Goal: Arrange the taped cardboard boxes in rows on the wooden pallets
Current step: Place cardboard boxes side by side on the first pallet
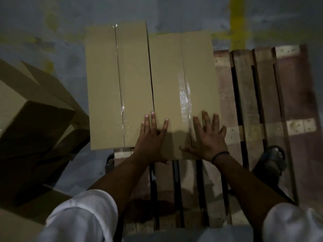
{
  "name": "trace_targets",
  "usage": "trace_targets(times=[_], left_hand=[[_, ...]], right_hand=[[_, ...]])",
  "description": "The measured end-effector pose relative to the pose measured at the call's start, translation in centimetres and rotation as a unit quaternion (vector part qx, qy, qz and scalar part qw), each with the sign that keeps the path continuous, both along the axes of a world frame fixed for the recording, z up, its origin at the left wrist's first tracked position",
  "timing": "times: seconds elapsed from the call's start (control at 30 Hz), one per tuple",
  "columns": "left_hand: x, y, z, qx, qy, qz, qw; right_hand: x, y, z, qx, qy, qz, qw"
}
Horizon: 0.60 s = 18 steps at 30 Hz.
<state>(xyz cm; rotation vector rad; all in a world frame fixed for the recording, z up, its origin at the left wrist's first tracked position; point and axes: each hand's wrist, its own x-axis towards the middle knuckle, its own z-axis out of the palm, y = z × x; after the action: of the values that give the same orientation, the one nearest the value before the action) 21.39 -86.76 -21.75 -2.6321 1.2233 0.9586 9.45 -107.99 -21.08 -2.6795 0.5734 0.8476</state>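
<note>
Past my sleeves (83,215), left hand (151,137) and right hand (208,138) press flat, empty; next, I should push this box (174,75) level with the neighbour box (111,84).

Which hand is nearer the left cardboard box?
Left. The left hand lies flat across the gap, outer fingers reaching onto the left cardboard box; the right hand lies on the right box, near its right edge.

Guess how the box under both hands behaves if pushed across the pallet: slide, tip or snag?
Probably slides rather than tips: the box is long and lies flat on the pallet. Its edge may catch in the gaps between slats. Likely stiff: the flaps are taped shut, and the left hand and right hand, pressing flat, leave no visible dent.
</note>
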Motion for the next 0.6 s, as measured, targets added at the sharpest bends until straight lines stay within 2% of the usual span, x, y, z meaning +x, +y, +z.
trace_targets(times=[0.2, 0.6], left_hand=[[-0.3, 0.0, -0.3, 0.006, -0.007, -0.010, 1.000], [-0.1, -0.1, -0.2, 0.000, -0.018, -0.021, 1.000]], right_hand=[[-2.4, -0.2, -0.6, -0.012, 0.022, 0.086, 0.996], [-1.9, -1.1, -1.2, 0.025, -0.010, 0.084, 0.996]])
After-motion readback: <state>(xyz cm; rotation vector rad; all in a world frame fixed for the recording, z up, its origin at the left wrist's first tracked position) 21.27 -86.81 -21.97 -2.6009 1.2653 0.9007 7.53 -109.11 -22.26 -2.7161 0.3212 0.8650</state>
